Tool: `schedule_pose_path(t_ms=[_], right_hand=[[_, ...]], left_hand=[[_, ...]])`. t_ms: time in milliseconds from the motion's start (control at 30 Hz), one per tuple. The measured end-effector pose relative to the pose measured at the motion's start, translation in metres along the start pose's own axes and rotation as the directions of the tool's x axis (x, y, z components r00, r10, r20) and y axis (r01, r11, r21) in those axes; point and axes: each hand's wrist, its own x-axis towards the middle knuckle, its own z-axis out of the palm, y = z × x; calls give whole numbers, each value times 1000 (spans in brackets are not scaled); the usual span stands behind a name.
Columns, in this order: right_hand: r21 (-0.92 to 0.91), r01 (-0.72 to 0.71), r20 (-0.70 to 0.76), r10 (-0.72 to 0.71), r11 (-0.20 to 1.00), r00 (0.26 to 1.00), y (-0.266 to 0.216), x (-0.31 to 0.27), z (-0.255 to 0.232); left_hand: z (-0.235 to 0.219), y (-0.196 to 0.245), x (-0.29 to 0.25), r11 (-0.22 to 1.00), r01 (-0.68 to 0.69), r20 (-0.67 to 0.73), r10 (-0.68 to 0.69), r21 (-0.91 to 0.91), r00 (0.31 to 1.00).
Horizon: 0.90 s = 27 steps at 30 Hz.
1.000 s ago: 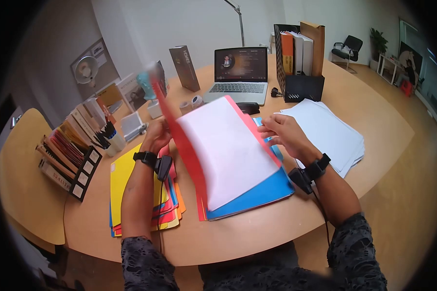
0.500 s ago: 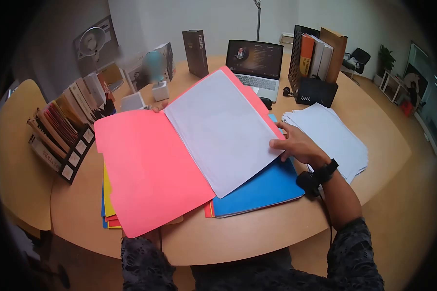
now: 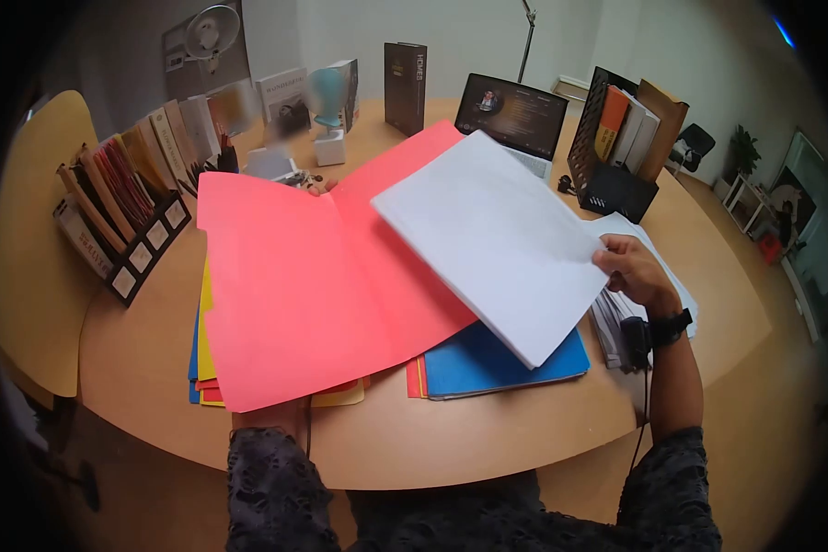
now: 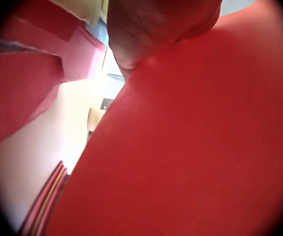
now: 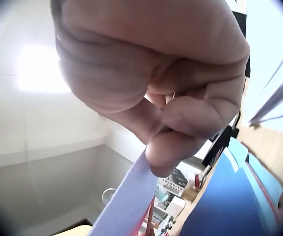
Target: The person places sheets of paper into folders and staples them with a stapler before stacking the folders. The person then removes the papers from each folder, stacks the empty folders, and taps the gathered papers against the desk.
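An opened pink file folder [image 3: 276, 285] is held up over the desk. My left hand [image 3: 322, 187] grips it from behind at its upper middle; most of that hand is hidden, with only fingertips showing in the head view. Up close in the left wrist view, the left hand [image 4: 163, 29] sits at the folder's edge. A thin stack of white paper [image 3: 492, 244] slants across the folder's right half. My right hand [image 3: 635, 267] pinches that stack at its right edge, thumb over fingers. Below the paper lies a blue folder [image 3: 515, 363] on the pile.
Loose white sheets [image 3: 616, 225] lie at the right. Yellow and other coloured folders [image 3: 204, 345] show under the pink one at the left. A laptop [image 3: 511, 110], a black file holder [image 3: 612, 193], a dark box [image 3: 405, 87] and a book rack [image 3: 143, 244] stand around.
The pink folder has swung open and tilted up. The right hand has taken hold of the paper stack and drawn it rightward off the folder's right side.
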Motion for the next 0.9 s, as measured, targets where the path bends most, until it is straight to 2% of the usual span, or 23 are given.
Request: schedule_pose_path(t_ms=[67,100,167,233,300,333,367,400,433,467,533,700,767,800,833,900], right_hand=[[72,25,-60,-21,997,998,-1,-9,-28],[67,59,-158,-48,996,986,-6,-16,-33],[31,68,-226,-59,997,972,7,-24,-81],[0,40,-294,-38,999,955,13,-43,-119],[-32,-35,-433,18,999,901,24,-57,-156],[-67,-93,-446,53,993,893,28,-67,-172],[-71,-92,-444,51,993,895,34,-76,-185],[-29,-136,-452,108,990,885,41,-83,-196],[13,-180,-460,166,984,872,46,-89,-202],[13,-179,-460,165,984,872,52,-94,-207],[1,-281,-454,251,960,855,61,-102,-214],[-51,-366,-450,306,929,839,83,-95,-224],[-335,-465,-679,132,819,722,86,-81,-228],[-336,-459,-673,132,822,728,84,-72,-225],[-511,-408,-694,-82,757,716,77,-60,-211],[-784,-340,-598,-486,519,638,63,-33,-175]], left_hand=[[12,-10,7,1000,22,44,-21,-18,999],[25,-19,14,999,41,82,-39,-31,996],[60,-42,29,994,89,177,-77,-60,981],[88,-57,39,989,121,249,-98,-79,964],[98,-62,41,987,133,276,-105,-88,955],[99,-63,41,987,134,280,-103,-91,954],[99,-63,40,987,134,282,-103,-93,954],[99,-62,40,987,133,285,-102,-93,953],[100,-61,41,987,133,289,-101,-92,952],[101,-61,41,987,134,293,-103,-91,950],[105,-60,41,987,138,304,-106,-84,947],[107,-53,40,989,136,318,-110,-62,942],[104,-49,40,990,131,317,-108,-52,942],[102,-46,40,991,129,315,-108,-46,943],[99,-44,38,991,127,312,-109,-38,944],[95,-37,38,992,126,306,-116,-11,945]])
